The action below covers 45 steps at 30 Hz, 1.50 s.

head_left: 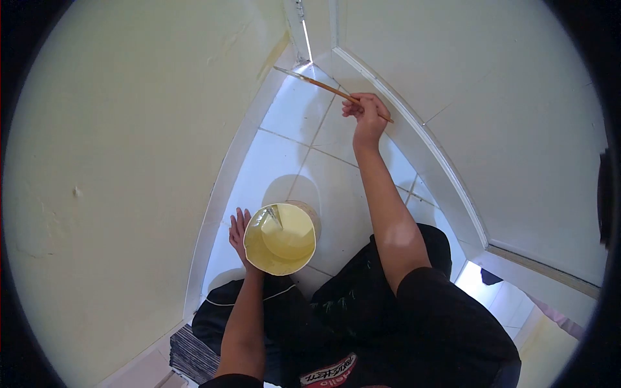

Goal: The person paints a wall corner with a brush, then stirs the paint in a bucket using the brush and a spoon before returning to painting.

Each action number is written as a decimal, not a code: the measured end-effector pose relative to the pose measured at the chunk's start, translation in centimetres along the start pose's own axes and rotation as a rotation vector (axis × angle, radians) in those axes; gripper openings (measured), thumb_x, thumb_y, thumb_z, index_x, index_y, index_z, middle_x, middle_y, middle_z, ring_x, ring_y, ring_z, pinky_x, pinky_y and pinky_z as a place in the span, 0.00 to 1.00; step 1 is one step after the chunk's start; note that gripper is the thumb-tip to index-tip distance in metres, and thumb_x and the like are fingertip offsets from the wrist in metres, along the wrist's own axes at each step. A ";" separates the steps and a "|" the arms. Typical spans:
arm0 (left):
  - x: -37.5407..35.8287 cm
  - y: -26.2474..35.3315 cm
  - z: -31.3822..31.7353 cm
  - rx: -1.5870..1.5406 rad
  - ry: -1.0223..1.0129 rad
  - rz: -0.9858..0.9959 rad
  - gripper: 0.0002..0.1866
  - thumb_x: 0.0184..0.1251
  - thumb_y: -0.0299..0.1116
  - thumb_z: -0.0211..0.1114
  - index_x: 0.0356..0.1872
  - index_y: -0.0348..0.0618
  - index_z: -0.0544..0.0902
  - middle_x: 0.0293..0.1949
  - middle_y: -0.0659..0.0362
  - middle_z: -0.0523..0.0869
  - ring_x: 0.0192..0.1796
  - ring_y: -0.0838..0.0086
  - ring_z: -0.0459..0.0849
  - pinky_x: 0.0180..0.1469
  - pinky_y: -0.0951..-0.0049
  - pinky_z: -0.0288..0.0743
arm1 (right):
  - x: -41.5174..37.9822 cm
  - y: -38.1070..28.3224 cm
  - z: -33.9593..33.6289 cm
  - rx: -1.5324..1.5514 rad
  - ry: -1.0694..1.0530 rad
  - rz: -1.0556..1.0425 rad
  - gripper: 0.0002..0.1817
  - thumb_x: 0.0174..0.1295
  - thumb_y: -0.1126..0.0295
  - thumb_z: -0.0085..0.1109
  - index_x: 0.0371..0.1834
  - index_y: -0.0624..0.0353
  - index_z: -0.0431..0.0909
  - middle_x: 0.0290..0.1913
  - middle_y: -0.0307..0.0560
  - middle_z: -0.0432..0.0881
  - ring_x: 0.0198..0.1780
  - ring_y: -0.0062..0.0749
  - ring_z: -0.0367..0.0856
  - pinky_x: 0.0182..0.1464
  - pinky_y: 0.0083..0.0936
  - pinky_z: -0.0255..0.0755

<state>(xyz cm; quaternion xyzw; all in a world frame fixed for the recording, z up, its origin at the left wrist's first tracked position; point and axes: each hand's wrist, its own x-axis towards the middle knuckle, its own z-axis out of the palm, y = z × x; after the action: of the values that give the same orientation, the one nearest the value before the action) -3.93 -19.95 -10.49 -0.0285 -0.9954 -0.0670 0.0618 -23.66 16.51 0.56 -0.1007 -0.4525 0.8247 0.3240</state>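
The right hand [370,118] pinches the brush [333,91], bristles near the floor's [339,178] far corner. The left hand [238,233] (fingers spread) meets the bucket [278,266].

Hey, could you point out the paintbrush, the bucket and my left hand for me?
paintbrush [333,90]: head view, on its wooden handle
bucket [282,274]: head view, on its rim
left hand [239,235]: head view, on the middle of the hand

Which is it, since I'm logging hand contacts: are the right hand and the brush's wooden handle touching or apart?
Touching. The head view shows the right hand holding the wooden handle, which crosses the grip and shows on both sides.
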 end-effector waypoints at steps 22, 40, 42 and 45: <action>0.2 0.9 -1.0 0.126 0.009 -0.020 0.36 0.72 0.44 0.60 0.80 0.54 0.62 0.82 0.59 0.57 0.83 0.59 0.52 0.78 0.48 0.47 | -2.7 -0.8 1.5 -0.069 -0.182 0.077 0.08 0.68 0.78 0.62 0.47 0.73 0.84 0.41 0.55 0.88 0.43 0.37 0.90 0.48 0.31 0.88; 0.1 0.6 -0.7 0.103 0.033 -0.022 0.34 0.73 0.44 0.60 0.79 0.55 0.64 0.82 0.61 0.59 0.83 0.61 0.53 0.78 0.50 0.48 | -1.9 -0.5 0.3 -0.078 -0.195 0.141 0.07 0.68 0.77 0.61 0.42 0.71 0.85 0.39 0.55 0.89 0.39 0.38 0.91 0.46 0.32 0.88; 0.1 0.5 -0.5 0.108 0.036 -0.011 0.35 0.72 0.44 0.60 0.79 0.55 0.64 0.82 0.60 0.58 0.83 0.61 0.53 0.78 0.49 0.47 | -1.8 -0.3 0.4 -0.068 -0.126 0.093 0.06 0.68 0.77 0.61 0.41 0.71 0.85 0.39 0.56 0.89 0.39 0.37 0.91 0.45 0.31 0.88; 0.1 0.6 -0.7 0.086 0.038 -0.007 0.35 0.72 0.45 0.61 0.79 0.55 0.63 0.82 0.60 0.58 0.83 0.60 0.53 0.78 0.48 0.47 | -1.9 -0.4 1.0 -0.043 -0.108 0.075 0.06 0.68 0.78 0.61 0.41 0.71 0.85 0.38 0.56 0.89 0.39 0.37 0.91 0.44 0.31 0.88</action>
<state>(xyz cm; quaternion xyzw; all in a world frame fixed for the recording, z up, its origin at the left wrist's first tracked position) -3.89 -19.46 -9.68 -0.0208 -0.9961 -0.0250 0.0818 -22.48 14.82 1.17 -0.0799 -0.4830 0.8305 0.2658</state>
